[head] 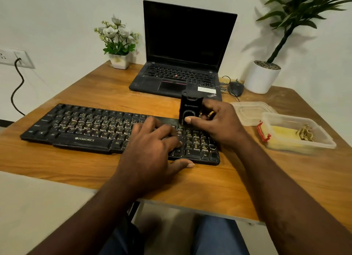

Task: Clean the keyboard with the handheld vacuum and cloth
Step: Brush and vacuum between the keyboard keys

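Black vacuum (188, 109) stands at right end of keyboard (85, 128).

Wood, plastic and cloth on the desk
The table (91, 87) is smooth brown wood with a soft shine. The keyboard (80, 128) is black plastic, dull and dusty. The vacuum (188, 106) is black plastic, a bit shiny. The box (282, 116) is clear plastic, and the cloth (282, 134) inside looks soft

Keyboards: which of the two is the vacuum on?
The separate black keyboard nearest the person, not the laptop: the right hand holds the vacuum upright at its right end, left hand resting on its keys.
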